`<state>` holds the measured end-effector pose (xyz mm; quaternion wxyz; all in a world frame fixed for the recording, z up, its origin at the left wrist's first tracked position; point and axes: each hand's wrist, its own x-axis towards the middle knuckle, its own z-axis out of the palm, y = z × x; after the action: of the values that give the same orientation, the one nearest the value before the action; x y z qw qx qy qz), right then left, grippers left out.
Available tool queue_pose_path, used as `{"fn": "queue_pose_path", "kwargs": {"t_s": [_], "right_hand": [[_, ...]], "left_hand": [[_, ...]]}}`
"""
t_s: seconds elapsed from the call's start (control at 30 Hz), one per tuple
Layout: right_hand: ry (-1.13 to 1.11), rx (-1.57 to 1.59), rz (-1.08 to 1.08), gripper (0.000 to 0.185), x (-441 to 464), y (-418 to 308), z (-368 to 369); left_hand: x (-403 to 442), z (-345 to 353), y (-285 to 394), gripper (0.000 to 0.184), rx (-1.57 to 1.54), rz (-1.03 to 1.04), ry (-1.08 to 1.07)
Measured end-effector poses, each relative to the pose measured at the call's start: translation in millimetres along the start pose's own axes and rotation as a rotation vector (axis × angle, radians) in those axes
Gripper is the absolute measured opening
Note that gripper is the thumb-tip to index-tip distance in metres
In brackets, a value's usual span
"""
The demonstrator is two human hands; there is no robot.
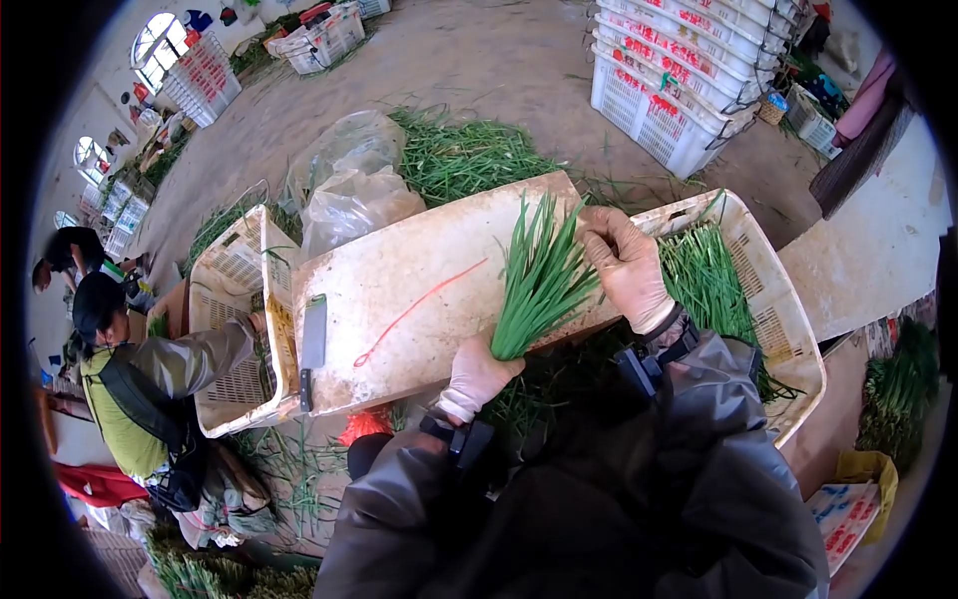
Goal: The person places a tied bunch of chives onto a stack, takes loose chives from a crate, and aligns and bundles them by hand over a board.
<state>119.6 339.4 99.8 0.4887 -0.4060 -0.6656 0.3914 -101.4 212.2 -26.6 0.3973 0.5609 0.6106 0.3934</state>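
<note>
Bunch of leaves (542, 285): bright green, long, narrow, fanned at tips, held over the tabletop (384, 265). Left hand (477, 375) closed round its base; right hand (631, 265) half-curled beside tips, grip unclear.

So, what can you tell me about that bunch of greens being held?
The bunch of greens is a loose sheaf of long, narrow, bright-green leaves, with no tie visible. The left hand grips its lower end, hiding the base. The leaves fan outward over the pale board. The right hand is beside the leaves' upper right; whether it pinches any is unclear.
</note>
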Motion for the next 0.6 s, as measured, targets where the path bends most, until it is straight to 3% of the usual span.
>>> {"fn": "queue_pose_path", "kwargs": {"t_s": [0.1, 0.17, 0.3, 0.43, 0.6], "right_hand": [[-0.023, 0.027, 0.014, 0.025, 1.5, -7.6, -1.0], [-0.216, 0.003, 0.045, 0.025, 6.7, 0.3, -9.3], [-0.067, 0.057, 0.084, 0.018, 2.7, 7.6, -13.4], [0.115, 0.187, 0.045, 0.022, 9.4, 9.6, -8.1], [-0.036, 0.135, 0.112, 0.038, 12.8, 11.5, -16.3]], "left_hand": [[-3.4, -1.4, 18.8, 0.046, 0.148, -0.006, 0.047], [-5.5, -1.5, 23.1, 0.047, 0.202, -0.004, 0.075], [-2.4, -1.4, 12.3, 0.045, 0.122, 0.062, 0.103], [-3.0, -5.9, 17.5, 0.042, 0.221, 0.093, 0.153], [-6.8, -4.7, 20.6, 0.047, 0.33, 0.04, 0.128]]}}
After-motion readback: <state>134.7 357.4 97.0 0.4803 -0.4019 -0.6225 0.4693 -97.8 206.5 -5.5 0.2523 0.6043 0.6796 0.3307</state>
